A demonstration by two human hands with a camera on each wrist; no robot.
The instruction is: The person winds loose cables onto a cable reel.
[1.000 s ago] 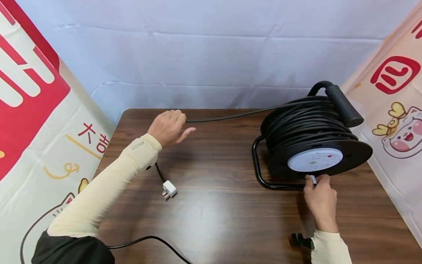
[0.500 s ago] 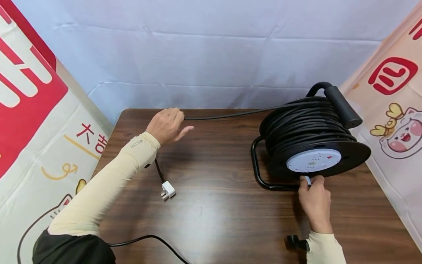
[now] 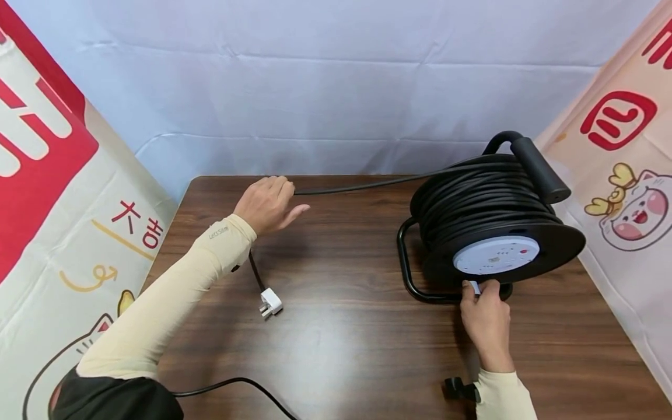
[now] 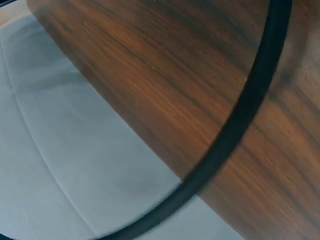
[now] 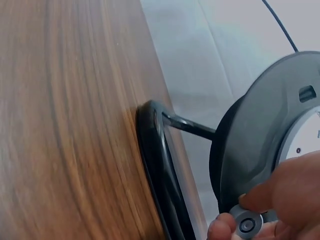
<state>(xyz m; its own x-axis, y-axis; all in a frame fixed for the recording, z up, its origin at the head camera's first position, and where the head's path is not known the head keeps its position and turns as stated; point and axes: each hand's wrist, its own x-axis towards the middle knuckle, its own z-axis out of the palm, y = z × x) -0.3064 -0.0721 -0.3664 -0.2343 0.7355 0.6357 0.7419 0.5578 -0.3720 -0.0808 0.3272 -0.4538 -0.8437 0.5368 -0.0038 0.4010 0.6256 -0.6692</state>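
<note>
A black cable reel [image 3: 485, 201], thickly wound, stands on the right side of the table in the head view. From its top a black cable [image 3: 362, 188] runs left into my left hand [image 3: 266, 204], whose fingers curl over it with the thumb held out. Below that wrist a short length hangs down to a white plug [image 3: 271, 301] on the tabletop. My right hand [image 3: 487, 326] pinches the small grey crank knob [image 5: 247, 224] low on the reel's front disc. The left wrist view shows the cable [image 4: 245, 110] bending in a wide arc; the left hand is out of that view.
The reel's black tube stand [image 3: 406, 262] rests on the brown wooden table [image 3: 336, 326]. Another stretch of black cable [image 3: 241, 379] crosses the near left. A pale cloth [image 3: 325, 99] hangs behind the table's back edge, with printed banners [image 3: 630, 151] at the sides.
My right hand has shifted left along the lower front of the reel, with the knob between its fingers. The left hand stays nearly in place on the cable.
</note>
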